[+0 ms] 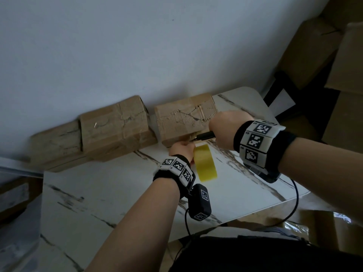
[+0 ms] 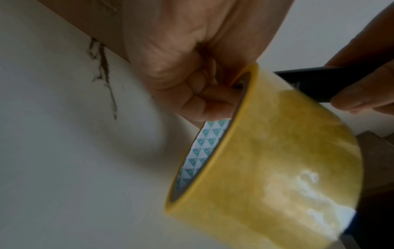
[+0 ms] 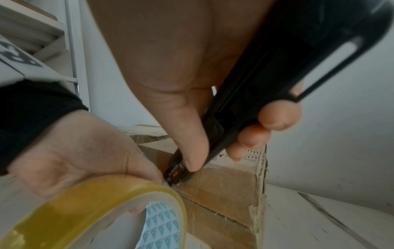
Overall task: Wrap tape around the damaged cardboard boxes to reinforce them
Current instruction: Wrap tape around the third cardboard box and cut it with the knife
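Observation:
A torn cardboard box (image 1: 186, 116) stands against the wall on the marble table (image 1: 98, 193); its front lower edge (image 3: 224, 188) shows in the right wrist view. My left hand (image 1: 181, 149) grips a yellow tape roll (image 1: 205, 163) (image 2: 277, 151) (image 3: 74, 210) with fingers through its core, close to the box's front. My right hand (image 1: 225, 128) grips a black utility knife (image 1: 204, 136) (image 3: 266, 84) (image 2: 319, 82), thumb along its body. The knife tip (image 3: 170, 180) sits at the tape between roll and box. The blade itself is hidden.
Two more worn cardboard boxes (image 1: 115, 126) (image 1: 57, 142) line the wall to the left. Stacked cartons (image 1: 324, 55) rise at the right beyond the table. Cables (image 1: 294, 203) hang from my wrist cameras over the table's near edge.

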{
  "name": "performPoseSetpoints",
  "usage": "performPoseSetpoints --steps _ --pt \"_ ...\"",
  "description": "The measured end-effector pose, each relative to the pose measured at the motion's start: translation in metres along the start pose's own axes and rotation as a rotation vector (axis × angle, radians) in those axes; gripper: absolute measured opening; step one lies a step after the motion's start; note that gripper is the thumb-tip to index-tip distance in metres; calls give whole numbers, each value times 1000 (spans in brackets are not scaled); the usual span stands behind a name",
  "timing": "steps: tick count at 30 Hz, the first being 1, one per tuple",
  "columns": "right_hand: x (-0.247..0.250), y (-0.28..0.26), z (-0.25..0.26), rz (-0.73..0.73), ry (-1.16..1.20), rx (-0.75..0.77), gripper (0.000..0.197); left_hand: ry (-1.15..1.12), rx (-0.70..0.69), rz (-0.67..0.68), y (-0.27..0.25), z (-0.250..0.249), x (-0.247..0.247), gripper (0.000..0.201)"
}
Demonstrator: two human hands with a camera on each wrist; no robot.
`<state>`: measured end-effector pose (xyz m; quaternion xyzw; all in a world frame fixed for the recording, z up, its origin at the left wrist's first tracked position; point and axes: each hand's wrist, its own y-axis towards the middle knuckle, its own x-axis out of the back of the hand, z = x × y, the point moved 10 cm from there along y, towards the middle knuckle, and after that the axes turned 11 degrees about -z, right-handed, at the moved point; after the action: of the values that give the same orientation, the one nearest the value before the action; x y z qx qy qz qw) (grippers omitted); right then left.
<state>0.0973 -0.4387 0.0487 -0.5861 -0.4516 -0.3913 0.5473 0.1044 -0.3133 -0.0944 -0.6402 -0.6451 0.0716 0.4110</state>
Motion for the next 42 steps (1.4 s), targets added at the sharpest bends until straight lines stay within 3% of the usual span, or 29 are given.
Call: performPoseSetpoints --steps 9,14,18,22,24,26,32,35,39,42 --pt "0 -1 -5 12 -21 -21 28 -3 3 -9 -6 -3 2 12" --pt "-4 -4 -38 25 -52 -107 26 40 -30 -25 -5 -3 4 15" --pt "-23 -3 -52 67 -12 -130 6 63 -24 -13 -8 -4 6 12" --pt "-53 -5 -43 106 104 -99 18 78 3 16 -8 4 5 29" --pt "-69 -7 -41 101 165 -98 19 98 -8 22 -7 7 6 19" --pt "-87 -8 -40 104 224 -102 19 137 -42 19 -7 6 11 13" --pt "-128 -7 -31 135 307 -119 36 362 -261 -97 -12 -18 40 21" --pt "-117 0 -18 57 379 -92 39 427 -314 -146 -16 -25 51 16" --pt "-81 19 15 -98 659 -2 31 450 -363 -173 -20 -29 60 12" --pt "-78 29 23 -112 785 -42 29 429 -395 -177 -23 -30 64 13"
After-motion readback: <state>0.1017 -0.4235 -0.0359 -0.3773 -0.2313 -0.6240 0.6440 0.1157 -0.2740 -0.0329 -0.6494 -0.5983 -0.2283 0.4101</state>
